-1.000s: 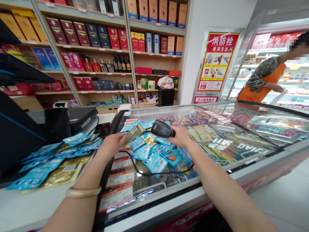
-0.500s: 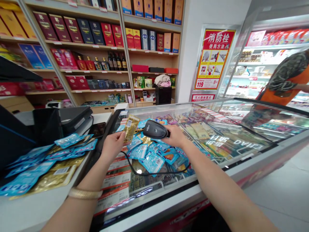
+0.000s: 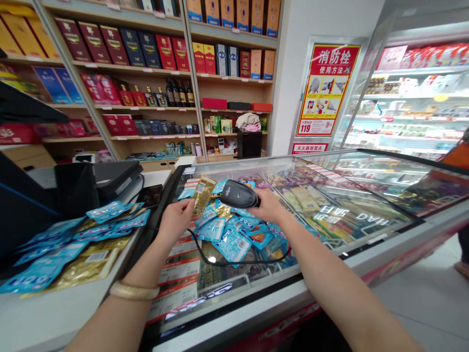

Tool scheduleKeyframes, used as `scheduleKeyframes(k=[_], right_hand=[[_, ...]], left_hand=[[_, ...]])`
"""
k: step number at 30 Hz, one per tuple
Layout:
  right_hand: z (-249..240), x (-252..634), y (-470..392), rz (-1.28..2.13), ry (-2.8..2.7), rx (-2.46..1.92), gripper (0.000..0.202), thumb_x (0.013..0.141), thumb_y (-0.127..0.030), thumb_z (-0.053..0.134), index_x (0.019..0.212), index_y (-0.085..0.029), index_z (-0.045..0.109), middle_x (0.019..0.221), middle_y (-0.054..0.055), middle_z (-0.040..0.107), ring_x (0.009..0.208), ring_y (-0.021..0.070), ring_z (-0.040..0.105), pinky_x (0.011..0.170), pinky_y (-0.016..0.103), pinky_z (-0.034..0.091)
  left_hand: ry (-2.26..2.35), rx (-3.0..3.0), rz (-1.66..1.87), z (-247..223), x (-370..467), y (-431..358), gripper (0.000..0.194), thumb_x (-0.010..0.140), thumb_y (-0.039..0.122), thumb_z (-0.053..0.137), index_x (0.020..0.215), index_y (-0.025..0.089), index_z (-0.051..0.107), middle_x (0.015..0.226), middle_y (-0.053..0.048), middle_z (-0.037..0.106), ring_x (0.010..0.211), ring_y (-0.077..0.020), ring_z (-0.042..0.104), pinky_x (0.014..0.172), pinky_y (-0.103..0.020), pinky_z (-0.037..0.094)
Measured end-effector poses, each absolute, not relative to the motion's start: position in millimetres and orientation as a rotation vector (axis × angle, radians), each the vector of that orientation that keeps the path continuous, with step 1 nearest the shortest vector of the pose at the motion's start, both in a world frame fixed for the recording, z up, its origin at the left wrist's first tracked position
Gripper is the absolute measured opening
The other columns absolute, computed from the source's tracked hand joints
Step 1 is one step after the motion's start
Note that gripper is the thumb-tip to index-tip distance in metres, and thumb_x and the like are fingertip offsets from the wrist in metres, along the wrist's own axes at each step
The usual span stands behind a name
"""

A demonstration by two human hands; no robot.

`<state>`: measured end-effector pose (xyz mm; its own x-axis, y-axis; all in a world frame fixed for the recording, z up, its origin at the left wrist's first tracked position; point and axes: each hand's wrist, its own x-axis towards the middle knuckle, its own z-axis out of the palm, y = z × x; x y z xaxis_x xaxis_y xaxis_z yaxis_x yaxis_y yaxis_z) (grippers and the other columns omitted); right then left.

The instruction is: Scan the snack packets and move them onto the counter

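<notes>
My left hand (image 3: 178, 218) pinches a gold packet (image 3: 204, 194) by its lower left edge, barcode showing. My right hand (image 3: 269, 205) is wrapped round a black barcode scanner (image 3: 238, 194), whose head points left at the packet, a small gap apart. Beneath both hands, blue packets (image 3: 231, 244) lie in a pile on the glass top of the freezer (image 3: 330, 264), with a few gold ones among them. The scanner's black cable (image 3: 234, 263) loops in front of the pile. More blue packets (image 3: 47, 261) and a gold packet (image 3: 90, 264) rest on the counter at left.
Left of the freezer is a white counter (image 3: 54, 318) with dark equipment (image 3: 110, 176) at its back. Shelves of boxes and bottles (image 3: 142, 68) stand behind. A red poster (image 3: 328, 90) hangs on the wall. At the right edge, part of a person (image 3: 458, 155) shows.
The person at the right has moved mostly out of view to the right. The view has shifted slightly; both my hands keep their holds on the packet and scanner.
</notes>
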<state>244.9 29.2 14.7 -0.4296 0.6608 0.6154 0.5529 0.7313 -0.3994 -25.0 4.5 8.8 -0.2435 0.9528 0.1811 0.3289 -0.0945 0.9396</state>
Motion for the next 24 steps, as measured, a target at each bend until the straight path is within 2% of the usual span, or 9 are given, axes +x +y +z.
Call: scheduleKeyframes(k=[11, 16, 20, 24], right_hand=[[11, 247, 31, 0.195, -2.133, -0.911, 0.026, 0.07, -0.025, 0.064, 0.094, -0.019, 0.069, 0.085, 0.004, 0.073, 0.079, 0.0206, 0.067, 0.073, 0.027, 0.049], [7, 251, 33, 0.153, -2.1, -0.926, 0.03, 0.069, -0.026, 0.063, 0.097, -0.019, 0.069, 0.084, 0.005, 0.073, 0.077, 0.0228, 0.068, 0.072, 0.029, 0.049], [3, 253, 37, 0.104, -2.089, -0.947, 0.03, 0.069, -0.028, 0.063, 0.097, -0.018, 0.071, 0.082, 0.007, 0.074, 0.074, 0.0239, 0.068, 0.07, 0.03, 0.049], [2, 254, 38, 0.092, -2.097, -0.948, 0.03, 0.07, -0.028, 0.062, 0.098, -0.02, 0.07, 0.083, 0.006, 0.074, 0.075, 0.0234, 0.068, 0.069, 0.029, 0.048]], left_hand=[[1.617, 1.488, 1.342, 5, -28, 6, 0.03, 0.079, 0.041, 0.052, 0.082, 0.016, 0.07, 0.079, -0.003, 0.071, 0.066, -0.0199, 0.067, 0.057, -0.028, 0.054], [1.975, 1.627, 1.368, 22, -50, 5, 0.038, 0.085, 0.041, 0.043, 0.089, 0.015, 0.071, 0.072, -0.003, 0.069, 0.067, -0.0195, 0.065, 0.056, -0.025, 0.049], [2.427, 1.611, 1.283, 47, -86, -3, 0.043, 0.088, 0.036, 0.037, 0.099, 0.013, 0.071, 0.089, -0.011, 0.073, 0.083, -0.0252, 0.066, 0.069, -0.03, 0.049], [2.733, 1.422, 1.115, 64, -125, -26, 0.049, 0.089, 0.036, 0.034, 0.116, 0.009, 0.065, 0.112, -0.02, 0.069, 0.103, -0.036, 0.063, 0.08, -0.042, 0.048]])
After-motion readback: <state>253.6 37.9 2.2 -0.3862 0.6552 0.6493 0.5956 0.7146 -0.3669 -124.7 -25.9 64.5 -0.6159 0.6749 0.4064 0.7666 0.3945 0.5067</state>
